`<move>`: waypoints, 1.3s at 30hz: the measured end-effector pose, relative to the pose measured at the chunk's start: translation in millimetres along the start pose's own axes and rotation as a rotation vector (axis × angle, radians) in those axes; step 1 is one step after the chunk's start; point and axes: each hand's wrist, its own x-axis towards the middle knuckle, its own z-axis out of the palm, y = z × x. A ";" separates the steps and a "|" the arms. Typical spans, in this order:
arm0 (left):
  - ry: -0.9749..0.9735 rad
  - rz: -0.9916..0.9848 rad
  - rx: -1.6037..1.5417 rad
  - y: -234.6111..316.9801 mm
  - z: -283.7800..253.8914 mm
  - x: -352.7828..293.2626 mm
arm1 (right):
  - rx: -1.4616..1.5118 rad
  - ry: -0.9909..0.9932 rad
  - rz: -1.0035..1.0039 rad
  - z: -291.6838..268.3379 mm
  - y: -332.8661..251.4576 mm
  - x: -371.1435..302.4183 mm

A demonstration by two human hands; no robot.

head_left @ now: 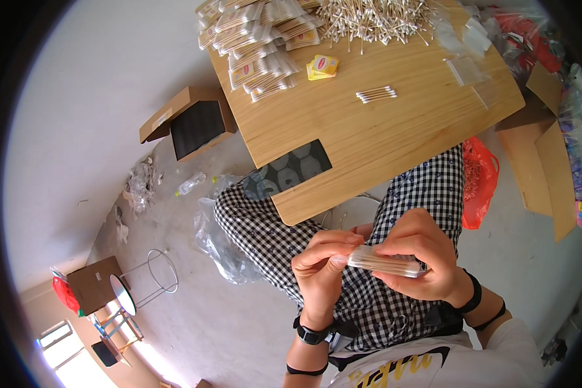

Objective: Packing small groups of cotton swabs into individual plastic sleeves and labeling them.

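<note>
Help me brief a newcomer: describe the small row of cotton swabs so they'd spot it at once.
Start at the wooden table. To the right of the yellow cards and below the big swab heap in the picture lies the small row of cotton swabs. Unlike the jumbled heap, its few swabs lie side by side, all pointing roughly the same way.

one tabletop point(381, 132), one held packet of swabs point(386, 262), one small swab row point(376, 95), one yellow card stack point(322, 67), two open cardboard boxes point(174, 107) point(527, 167); packet pile point(262, 39) and swab heap point(375, 19): too crowded to count.
</note>
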 end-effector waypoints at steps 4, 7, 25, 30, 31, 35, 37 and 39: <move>0.060 -0.053 -0.144 -7.1 -3.7 -1.9 | 0.000 0.031 -0.015 4.4 3.6 1.6; 0.094 -0.059 -0.162 -7.3 -3.2 0.2 | 0.009 0.034 -0.010 4.3 5.9 3.8; 0.116 0.090 0.286 9.4 2.1 15.1 | 0.291 0.058 0.309 -5.9 24.6 6.6; 0.080 0.168 0.458 11.0 1.0 16.7 | 0.175 0.043 0.184 -9.8 28.2 10.4; 0.079 0.184 0.466 11.1 1.5 16.7 | 0.175 0.056 0.175 -9.7 27.7 10.7; 0.065 0.263 0.562 11.7 -1.3 13.7 | 0.147 0.005 0.142 -14.5 26.2 12.9; 0.053 0.313 0.617 14.8 -1.4 13.3 | 0.130 -0.004 0.144 -17.7 24.7 14.1; 0.041 0.362 0.673 17.6 -1.3 12.6 | 0.114 -0.013 0.146 -20.7 24.9 14.8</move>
